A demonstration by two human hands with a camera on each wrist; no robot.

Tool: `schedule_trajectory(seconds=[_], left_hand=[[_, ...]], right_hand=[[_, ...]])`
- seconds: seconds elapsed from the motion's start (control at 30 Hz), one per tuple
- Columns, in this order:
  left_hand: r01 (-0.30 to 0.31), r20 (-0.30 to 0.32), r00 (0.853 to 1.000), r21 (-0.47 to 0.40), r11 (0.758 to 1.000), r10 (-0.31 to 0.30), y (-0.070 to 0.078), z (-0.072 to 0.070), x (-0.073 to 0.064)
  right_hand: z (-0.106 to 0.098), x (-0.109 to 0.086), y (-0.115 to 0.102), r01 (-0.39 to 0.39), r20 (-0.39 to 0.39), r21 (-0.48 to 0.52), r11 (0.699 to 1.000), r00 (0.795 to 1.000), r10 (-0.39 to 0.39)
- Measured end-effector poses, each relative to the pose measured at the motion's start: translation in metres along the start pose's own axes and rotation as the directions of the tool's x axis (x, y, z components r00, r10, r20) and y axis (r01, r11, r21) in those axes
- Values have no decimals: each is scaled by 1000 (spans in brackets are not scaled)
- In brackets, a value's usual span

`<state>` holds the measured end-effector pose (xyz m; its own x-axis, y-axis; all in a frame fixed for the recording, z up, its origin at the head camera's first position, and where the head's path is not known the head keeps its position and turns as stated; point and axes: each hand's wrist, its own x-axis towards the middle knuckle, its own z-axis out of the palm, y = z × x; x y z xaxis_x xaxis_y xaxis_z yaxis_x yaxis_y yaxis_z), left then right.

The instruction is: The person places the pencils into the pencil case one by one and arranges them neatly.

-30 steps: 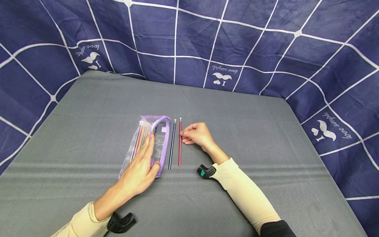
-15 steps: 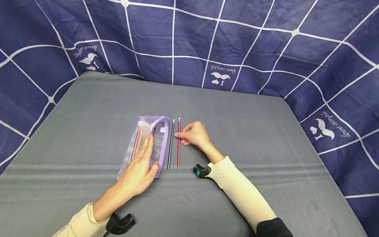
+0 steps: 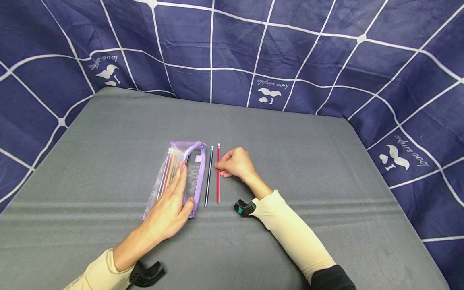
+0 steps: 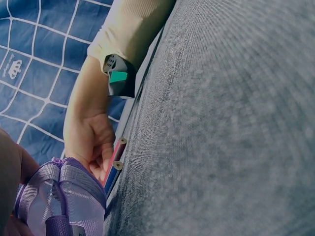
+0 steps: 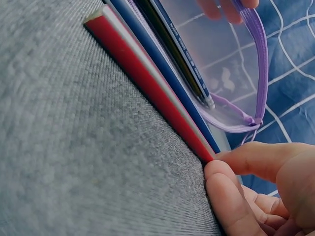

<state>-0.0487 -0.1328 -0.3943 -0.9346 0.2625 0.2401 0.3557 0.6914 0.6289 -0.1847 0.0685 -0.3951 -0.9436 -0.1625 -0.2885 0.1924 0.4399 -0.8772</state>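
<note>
A clear pencil case with purple trim lies left of centre in the head view, its zip side gaping. My left hand rests on it, fingers straight, thumb by the zip edge. Several pencils show inside through the clear film. To the right of the case, a blue pencil and a red pencil lie side by side. My right hand pinches the red pencil between thumb and forefinger near mid-length. The right wrist view shows that red pencil close to the cloth, alongside the blue pencil.
A grey cloth covers the table, with creases across its front part. Behind and at both sides hangs a navy curtain with white grid lines. Black wrist cameras sit on both wrists.
My right hand has moved slightly left, its thumb coming across the red pencil. The left hand, the pencil case and the blue pencil stay nearly in place.
</note>
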Motion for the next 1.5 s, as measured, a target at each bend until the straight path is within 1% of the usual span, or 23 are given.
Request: schedule_trajectory(seconds=[0.2, 0.53, 0.83, 1.07, 1.5], left_hand=[[8, 5, 1000, -2, 1000, -8, 0, 0, 0], [3, -1, 1000, 0, 1000, -3, 0, -1, 0], [-2, -6, 1000, 0, 1000, 2, -1, 0, 0], [3, -3, 1000, -2, 1000, -3, 0, -1, 0], [1, -2, 1000, -3, 1000, -1, 0, -1, 0]], right_hand=[[-1, 1, 2, -12, 21, 31, 999, 1000, 12], [-5, 2, 3, -28, 64, 118, 993, 998, 21], [-9, 5, 5, -42, 59, 215, 976, 998, 30], [-9, 5, 2, -28, 64, 284, 958, 998, 11], [-8, 2, -2, -37, 91, 324, 945, 996, 8]])
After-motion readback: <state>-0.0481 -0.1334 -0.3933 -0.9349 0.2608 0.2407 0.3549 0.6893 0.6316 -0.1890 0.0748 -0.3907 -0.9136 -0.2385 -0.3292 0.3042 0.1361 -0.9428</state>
